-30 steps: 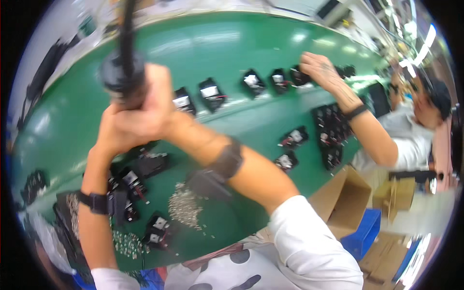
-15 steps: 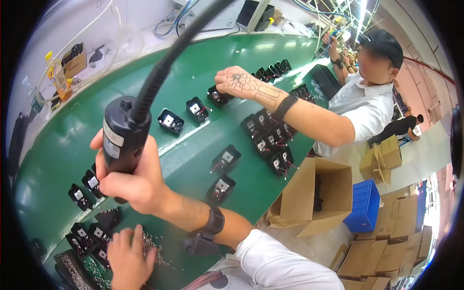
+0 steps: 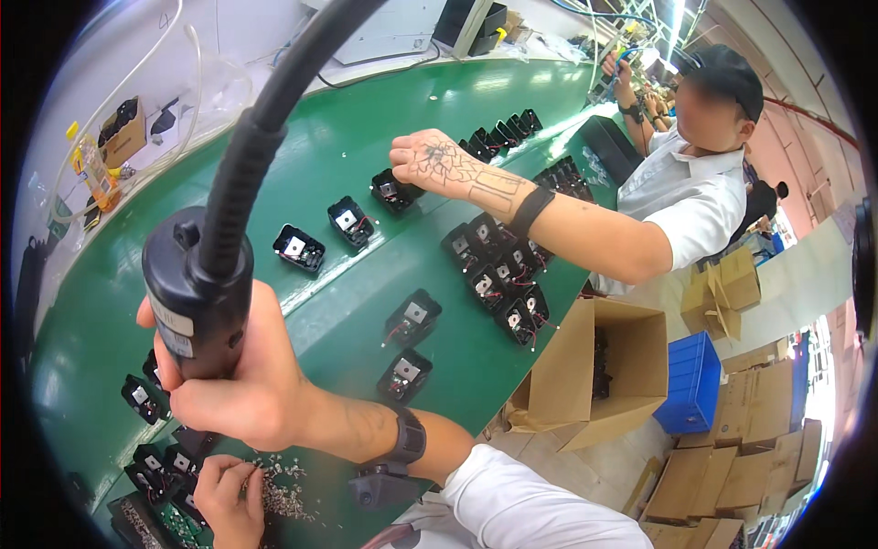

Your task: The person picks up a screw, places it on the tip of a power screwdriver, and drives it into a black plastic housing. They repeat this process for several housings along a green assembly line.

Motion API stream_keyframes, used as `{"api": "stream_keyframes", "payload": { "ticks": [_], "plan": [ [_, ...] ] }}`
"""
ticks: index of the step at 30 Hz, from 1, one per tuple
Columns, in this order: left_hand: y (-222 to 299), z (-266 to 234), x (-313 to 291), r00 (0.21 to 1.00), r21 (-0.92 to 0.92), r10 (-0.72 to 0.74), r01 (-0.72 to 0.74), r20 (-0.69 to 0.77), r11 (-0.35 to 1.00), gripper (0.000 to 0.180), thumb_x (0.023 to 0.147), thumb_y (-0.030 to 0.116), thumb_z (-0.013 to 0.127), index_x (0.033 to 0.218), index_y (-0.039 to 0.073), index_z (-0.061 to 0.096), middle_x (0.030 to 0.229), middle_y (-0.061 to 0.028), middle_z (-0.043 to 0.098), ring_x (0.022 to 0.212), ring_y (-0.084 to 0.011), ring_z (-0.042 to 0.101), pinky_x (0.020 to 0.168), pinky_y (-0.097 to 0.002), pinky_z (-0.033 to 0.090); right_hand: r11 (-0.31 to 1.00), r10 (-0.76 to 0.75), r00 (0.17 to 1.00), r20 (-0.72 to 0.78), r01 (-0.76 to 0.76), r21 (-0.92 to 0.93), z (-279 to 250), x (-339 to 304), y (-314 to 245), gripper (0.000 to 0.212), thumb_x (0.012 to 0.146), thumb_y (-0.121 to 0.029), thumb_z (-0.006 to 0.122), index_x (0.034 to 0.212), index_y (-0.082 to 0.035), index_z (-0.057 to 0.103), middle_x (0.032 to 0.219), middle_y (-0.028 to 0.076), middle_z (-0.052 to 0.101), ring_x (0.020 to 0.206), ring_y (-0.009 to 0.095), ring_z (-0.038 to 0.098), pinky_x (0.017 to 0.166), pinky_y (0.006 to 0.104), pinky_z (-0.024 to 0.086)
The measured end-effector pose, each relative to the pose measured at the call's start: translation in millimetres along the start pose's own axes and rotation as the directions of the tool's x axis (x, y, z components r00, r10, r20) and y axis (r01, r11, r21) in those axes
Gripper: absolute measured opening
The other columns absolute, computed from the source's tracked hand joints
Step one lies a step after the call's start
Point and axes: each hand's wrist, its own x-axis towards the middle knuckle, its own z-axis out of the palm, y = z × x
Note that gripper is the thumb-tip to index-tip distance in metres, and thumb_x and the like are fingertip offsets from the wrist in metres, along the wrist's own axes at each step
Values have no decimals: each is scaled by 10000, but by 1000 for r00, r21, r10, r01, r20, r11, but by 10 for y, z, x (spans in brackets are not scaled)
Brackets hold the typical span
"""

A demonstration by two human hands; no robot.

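My right hand (image 3: 254, 389) is wrapped around a black cylindrical electric screwdriver (image 3: 197, 288), held upright over the green bench; a thick cable leaves its top, and its tip is hidden. Low at the left, my left hand (image 3: 229, 503) has its fingers curled together at the edge of a pile of small screws (image 3: 285, 494). Whatever those fingers pinch is too small to make out. Beside that hand stand several open black housings (image 3: 151, 465) with parts inside. More black housings (image 3: 142, 398) lie just left of the screwdriver.
Across the bench, a co-worker's hand (image 3: 439, 165) touches a black housing (image 3: 389, 190) in a row. Grouped housings (image 3: 494, 261) sit at the right edge. A cardboard box (image 3: 631, 366) and blue crate (image 3: 688, 384) stand beyond it. Bottles (image 3: 96, 174) stand far left.
My right hand and the screwdriver have shifted left and slightly down. My left hand's fingers, spread beforehand, are now drawn together beside the screws. The view has shifted a little.
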Motion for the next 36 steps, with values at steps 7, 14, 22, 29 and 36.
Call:
{"api": "stream_keyframes", "payload": {
  "ticks": [7, 14, 22, 29, 36],
  "plan": [
    [-264, 35, -288, 770, -733, -631, 372, -100, 570, 132, 757, -76, 705, 809, 0, 611, 823, -93, 655, 697, -128, 608, 630, -234, 496, 996, -50, 989, 140, 39, 86, 106, -96, 116, 475, 708, 118, 599, 1156, 2, 495, 878, 48, 577, 742, 80, 545, 592, 240, 463],
    [-121, 83, 94, 772, -998, -632, 62, 64, -26, 125, 830, -35, 700, 812, 21, 590, 865, -109, 676, 557, -76, 538, 477, -208, 432, 991, -108, 990, 91, 101, 84, 118, -229, -202, 549, 651, -45, 660, 1146, -57, 424, 779, 15, 519, 662, 167, 542, 710, 342, 451],
    [-25, 215, 42, 786, -914, -585, -64, 201, -400, 30, 902, 43, 656, 918, 27, 636, 828, -96, 673, 582, -100, 550, 520, -239, 427, 969, -203, 975, 87, 187, 163, 265, -278, -98, 531, 632, 17, 672, 1085, -78, 413, 761, 14, 534, 649, 169, 555, 696, 340, 447],
    [27, 226, 104, 792, -877, -544, -23, 277, -480, 189, 978, 216, 582, 930, 38, 627, 756, -51, 634, 512, -96, 473, 495, -252, 391, 983, -173, 983, 63, 167, 81, 252, -291, -76, 552, 631, 6, 728, 1081, -100, 426, 769, -4, 561, 652, 164, 572, 698, 332, 458],
    [52, 242, 120, 772, -878, -571, -34, 281, -477, 200, 988, 236, 564, 918, 54, 609, 729, -22, 613, 501, -91, 455, 507, -257, 364, 990, -134, 985, 109, 129, 56, 246, -307, -79, 551, 641, 0, 737, 1085, -111, 429, 777, 1, 565, 673, 167, 572, 725, 334, 453]
  ]
}}
